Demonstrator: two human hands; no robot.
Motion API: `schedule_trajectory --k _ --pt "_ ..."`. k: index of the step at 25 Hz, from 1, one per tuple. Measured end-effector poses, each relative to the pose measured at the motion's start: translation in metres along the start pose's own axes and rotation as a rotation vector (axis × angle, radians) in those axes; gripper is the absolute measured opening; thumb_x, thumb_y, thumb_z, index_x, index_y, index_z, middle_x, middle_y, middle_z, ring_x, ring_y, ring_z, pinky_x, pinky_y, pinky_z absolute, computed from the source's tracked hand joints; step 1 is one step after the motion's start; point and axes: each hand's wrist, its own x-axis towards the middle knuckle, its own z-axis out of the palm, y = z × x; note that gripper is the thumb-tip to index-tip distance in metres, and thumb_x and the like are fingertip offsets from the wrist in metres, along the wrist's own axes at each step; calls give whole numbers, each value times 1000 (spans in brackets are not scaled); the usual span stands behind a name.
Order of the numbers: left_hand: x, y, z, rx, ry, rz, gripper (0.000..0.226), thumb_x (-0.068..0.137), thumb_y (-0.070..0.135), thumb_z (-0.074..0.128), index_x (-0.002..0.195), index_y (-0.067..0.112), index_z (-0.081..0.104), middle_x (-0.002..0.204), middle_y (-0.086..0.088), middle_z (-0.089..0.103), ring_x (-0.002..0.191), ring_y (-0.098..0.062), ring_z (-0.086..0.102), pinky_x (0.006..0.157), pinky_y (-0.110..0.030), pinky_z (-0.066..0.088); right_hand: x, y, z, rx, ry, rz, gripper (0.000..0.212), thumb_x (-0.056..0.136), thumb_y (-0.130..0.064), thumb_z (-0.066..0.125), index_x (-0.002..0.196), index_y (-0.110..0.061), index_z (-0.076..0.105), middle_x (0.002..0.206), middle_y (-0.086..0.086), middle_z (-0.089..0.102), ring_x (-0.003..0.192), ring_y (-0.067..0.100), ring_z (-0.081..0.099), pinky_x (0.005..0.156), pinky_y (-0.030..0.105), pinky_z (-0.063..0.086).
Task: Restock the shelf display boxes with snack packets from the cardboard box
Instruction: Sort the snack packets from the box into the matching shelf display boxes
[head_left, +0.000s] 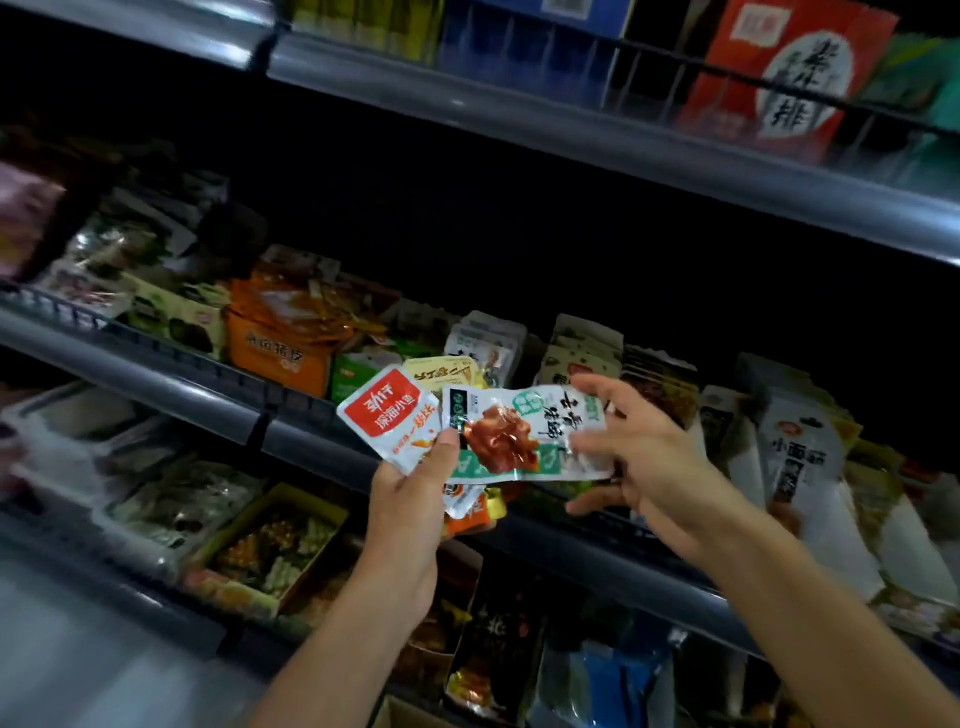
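Head view: left hand (410, 499) grips a fanned bunch of small snack packets in front of the middle shelf rail (218, 400), thumb pressed on top. Red-and-white foil packet (387, 413) sits at the left of the fan, white-and-green packet with a brown meat picture (524, 434) lies across the front, orange packets (475, 512) poke out underneath. Right hand (641, 457) has fingers spread and loosely bent, fingertips touching the right edge of the white-and-green packet, not closed round it. Orange cardboard display box (280, 351) stands on the middle shelf behind the packets, full. Cardboard supply box can't be made out.
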Motion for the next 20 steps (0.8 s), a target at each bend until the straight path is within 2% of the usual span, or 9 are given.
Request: schedule_trajectory --k 2,5,6,10,12,15,17,18,20 --pt "2 6 -6 -8 10 12 26 93 32 67 117 25 61 104 -2 75 91 -23 73 69 -40 60 16 3 7 -27 169 -7 51 90 4 62 129 -25 46 111 11 68 80 28 74 54 31 59" --pt "8 20 -19 -38 70 9 29 95 30 65 122 21 57 103 -6 72 83 -23 71 57 -37 60 57 -13 5 -47 535 -239 30 92 -3 63 113 -20 51 107 1 67 87 22 72 66 31 61" --pt "10 26 -24 -51 83 2 32 95 28 65 124 19 56 101 -7 71 80 -23 70 51 -35 58 72 -17 4 -142 573 -323 22 95 -7 61 111 -20 53 106 -4 66 88 20 71 68 30 61" --pt "11 41 -32 -29 78 -12 32 92 26 68 122 20 59 102 -7 73 80 -25 72 47 -33 55 116 0 19 -809 295 -405 19 102 -20 52 120 -24 52 116 -12 53 69 3 54 55 12 43" --pt "8 42 -30 -15 44 -25 27 91 24 69 116 20 61 99 -7 74 76 -25 73 46 -33 55 129 18 32 -994 174 -372 12 100 -19 56 108 -26 53 121 -6 59 74 11 53 59 18 43" --pt "6 39 -27 -3 0 -47 28 90 21 71 116 19 60 95 -8 76 68 -22 74 46 -33 55 126 23 48 -1041 169 -356 32 97 -23 59 128 -30 50 127 1 62 91 19 62 71 35 54" --pt "2 37 -24 19 -39 -62 30 89 18 71 117 18 61 92 -8 77 68 -22 75 46 -34 56 101 19 49 -968 294 -477 37 100 -29 54 136 -28 47 121 -1 63 93 16 61 71 32 49" --pt "-2 34 -22 47 -74 -71 29 88 16 71 116 18 62 92 -8 77 70 -24 75 47 -33 56 81 19 47 -814 334 -514 31 101 -32 52 131 -25 52 116 -5 64 94 12 61 75 30 49" --pt "-12 24 -16 135 -167 -101 26 88 12 70 114 15 66 94 -8 78 77 -26 75 49 -32 56 29 19 37 -329 246 -327 28 98 -43 49 116 -25 62 106 -10 69 98 13 65 85 33 53"
